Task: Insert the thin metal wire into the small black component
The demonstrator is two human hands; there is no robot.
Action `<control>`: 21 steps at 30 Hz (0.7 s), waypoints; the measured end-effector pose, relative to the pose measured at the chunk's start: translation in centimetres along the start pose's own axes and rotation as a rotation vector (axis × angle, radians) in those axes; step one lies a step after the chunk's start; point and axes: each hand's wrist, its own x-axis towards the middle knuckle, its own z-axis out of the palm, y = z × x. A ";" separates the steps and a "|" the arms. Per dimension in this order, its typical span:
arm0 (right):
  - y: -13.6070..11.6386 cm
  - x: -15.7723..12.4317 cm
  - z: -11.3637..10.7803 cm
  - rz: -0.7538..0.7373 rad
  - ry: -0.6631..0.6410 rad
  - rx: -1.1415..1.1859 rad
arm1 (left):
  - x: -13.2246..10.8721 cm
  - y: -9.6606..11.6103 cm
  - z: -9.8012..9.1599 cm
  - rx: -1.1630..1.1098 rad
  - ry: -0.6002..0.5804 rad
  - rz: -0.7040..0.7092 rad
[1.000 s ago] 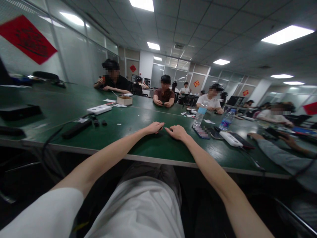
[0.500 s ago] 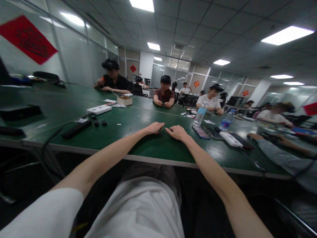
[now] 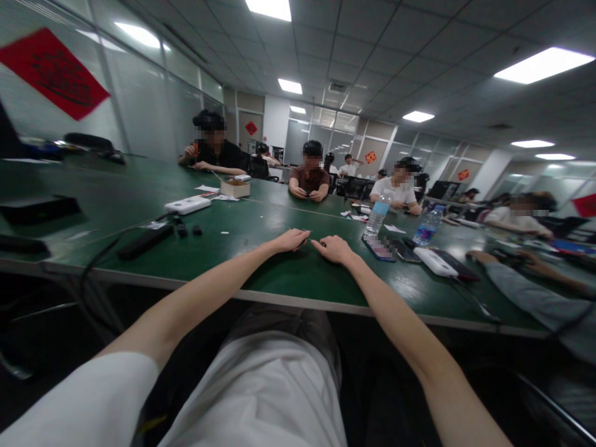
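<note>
Both my arms reach out over a green table (image 3: 261,273). My left hand (image 3: 291,239) rests on the table with its fingers pinched on a thin dark object that I cannot make out. My right hand (image 3: 333,248) lies just to the right of it, fingers curled, its fingertips almost meeting the left hand's. A small dark piece shows under the right fingertips.
A black bar with a cable (image 3: 144,241) and a white power strip (image 3: 187,205) lie to the left. Two water bottles (image 3: 376,217), phones (image 3: 382,248) and a white device (image 3: 435,261) lie to the right. Several people sit across the table; a person's sleeve (image 3: 526,292) rests at right.
</note>
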 end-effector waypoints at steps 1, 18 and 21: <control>0.0 0.0 0.0 0.002 -0.008 0.002 | 0.0 0.0 0.0 0.002 -0.002 0.001; 0.3 -0.1 -0.2 -0.022 -0.022 -0.022 | 0.1 -0.1 0.1 0.092 -0.018 0.009; 0.6 0.0 0.0 -0.025 -0.022 -0.014 | 0.2 -0.1 0.1 0.112 -0.017 0.009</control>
